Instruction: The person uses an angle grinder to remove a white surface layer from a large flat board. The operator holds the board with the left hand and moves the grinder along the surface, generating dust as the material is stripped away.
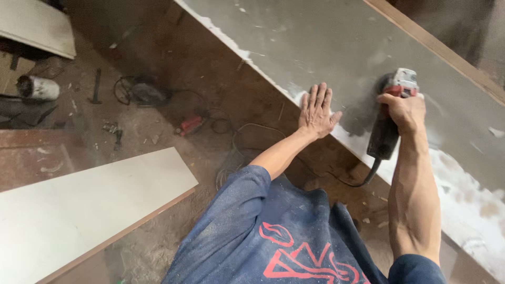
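Note:
A long grey laminated board (326, 37) runs from the upper middle to the lower right, its near edge coated in white dust. My left hand (317, 111) lies flat on that edge with the fingers spread. My right hand (404, 110) grips a black angle grinder (388, 123) with a grey and red head, pressed against the board's surface just right of my left hand. Its black cord hangs down from the handle toward the floor.
A white board with a brown edge (79, 210) lies on the dusty floor at lower left. Another power tool with a coiled cable (139, 92), a small red tool (190, 125), and a pale cylinder (38, 88) sit on the floor beyond. A loose cable loop (247, 139) lies below my left arm.

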